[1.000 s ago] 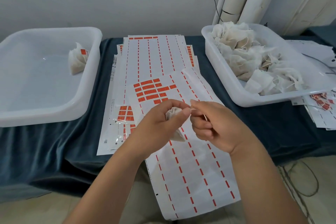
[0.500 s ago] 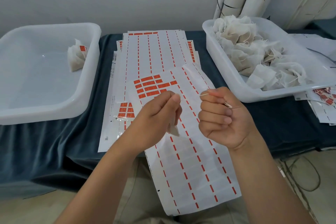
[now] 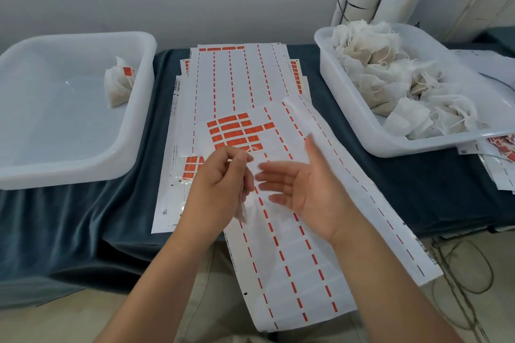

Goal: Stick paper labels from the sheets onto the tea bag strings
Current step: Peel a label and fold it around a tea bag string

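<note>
**Tea bag [image 3: 242, 213] pinched in one hand, the other hand free above a label sheet**

Head view, looking down at a counter [image 3: 418, 195] draped in dark blue cloth. The left hand [image 3: 220, 184] is curled round a small white tea bag. Thumb and forefinger are pinched together at the top, and the bag's lower corner hangs out beneath the fist, over the top label sheet [image 3: 292, 273]. The right hand [image 3: 306, 195] hovers just beside it, palm turned toward the left hand, fingers straight, holding nothing. The string is too thin to make out (it probably runs from the pinch). Toward the far end of that sheet sits a block of orange labels [image 3: 237, 131]; the rest shows only empty rows. At the left, a white tub [image 3: 69, 175] holds one labelled tea bag [image 3: 117, 89]. At the right, a second white tub [image 3: 404, 147] is heaped with unlabelled tea bags [image 3: 384, 72].

The step in hand looks like fetching a label for this bag. To do it well, the free right hand should lift one label by a corner from the edge of the orange block, touching the sticky face as little as possible. The left hand should offer a short, taut length of string clear of the gauze. That way the label folds over the string alone and its halves meet squarely.
</note>
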`<state>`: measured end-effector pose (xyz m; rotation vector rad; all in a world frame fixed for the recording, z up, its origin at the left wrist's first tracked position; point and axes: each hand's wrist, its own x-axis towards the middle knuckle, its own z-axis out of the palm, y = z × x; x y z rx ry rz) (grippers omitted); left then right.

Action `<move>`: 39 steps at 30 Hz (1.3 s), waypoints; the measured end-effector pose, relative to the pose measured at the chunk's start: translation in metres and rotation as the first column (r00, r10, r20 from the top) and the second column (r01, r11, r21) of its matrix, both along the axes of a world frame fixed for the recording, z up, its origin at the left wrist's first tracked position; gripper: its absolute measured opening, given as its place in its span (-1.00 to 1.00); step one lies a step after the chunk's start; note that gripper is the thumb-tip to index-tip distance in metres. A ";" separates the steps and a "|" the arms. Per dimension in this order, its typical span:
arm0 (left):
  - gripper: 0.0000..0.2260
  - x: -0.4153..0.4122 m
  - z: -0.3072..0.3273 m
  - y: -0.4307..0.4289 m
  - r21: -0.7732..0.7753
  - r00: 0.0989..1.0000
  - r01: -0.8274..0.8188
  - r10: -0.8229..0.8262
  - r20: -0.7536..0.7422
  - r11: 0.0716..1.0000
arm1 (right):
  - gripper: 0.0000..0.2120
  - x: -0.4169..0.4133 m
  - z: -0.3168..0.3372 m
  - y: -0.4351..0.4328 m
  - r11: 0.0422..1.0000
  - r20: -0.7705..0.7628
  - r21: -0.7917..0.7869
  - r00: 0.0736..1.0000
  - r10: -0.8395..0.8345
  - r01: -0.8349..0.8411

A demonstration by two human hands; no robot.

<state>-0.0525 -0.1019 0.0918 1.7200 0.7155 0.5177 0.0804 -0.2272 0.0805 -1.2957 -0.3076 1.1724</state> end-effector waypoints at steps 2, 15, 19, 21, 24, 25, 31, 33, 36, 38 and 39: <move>-0.81 0.002 -0.003 -0.004 0.006 1.000 -0.007 0.007 -0.001 1.000 | -0.27 -0.015 -0.007 0.005 0.993 0.111 0.003 0.987 0.119 -0.120; -0.80 0.007 -0.018 -0.008 0.052 0.991 -0.131 0.130 0.024 0.990 | -0.36 -0.038 -0.006 0.031 0.992 0.001 -0.020 0.992 -0.125 0.125; -0.76 0.009 -0.019 -0.008 0.044 0.991 -0.128 0.126 0.044 0.991 | -0.57 -0.045 -0.011 0.031 0.990 0.191 -0.009 0.972 -0.134 0.139; -0.74 0.009 -0.021 -0.012 0.109 0.999 -0.047 0.047 0.001 0.993 | -0.78 -0.045 -0.007 0.031 0.994 0.283 -0.033 0.955 -0.089 0.103; -0.65 0.007 -0.022 -0.016 0.165 0.995 0.091 -0.083 -0.052 0.982 | -0.75 -0.041 -0.006 0.032 0.983 0.368 -0.034 0.917 -0.156 0.181; -0.57 0.005 -0.023 -0.015 0.164 0.991 0.131 -0.124 -0.051 0.978 | -0.74 -0.041 -0.005 0.032 0.979 0.349 -0.012 0.918 -0.188 0.205; -0.47 -0.005 -0.020 -0.004 0.017 0.972 0.234 -0.234 -0.016 0.972 | -0.61 -0.036 -0.004 0.030 0.944 -0.036 0.178 0.960 -0.277 0.279; -0.57 -0.005 -0.018 0.004 -0.028 0.990 0.140 -0.140 0.000 0.990 | -0.58 -0.033 -0.007 0.030 0.933 -0.045 0.202 0.954 -0.296 0.299; -0.74 0.006 -0.017 0.019 -0.033 0.984 -0.159 0.156 -0.082 0.987 | -0.60 -0.024 -0.009 0.029 0.907 0.040 0.199 0.922 -0.386 0.372; -0.77 0.016 -0.015 0.030 -0.101 0.946 -0.304 0.288 -0.147 0.947 | -0.65 -0.015 -0.008 0.028 0.901 0.145 0.155 0.893 -0.426 0.404; -0.78 0.020 -0.013 0.037 -0.199 0.930 -0.358 0.327 -0.169 0.912 | -0.67 -0.011 -0.007 0.027 0.905 0.195 0.115 0.884 -0.426 0.410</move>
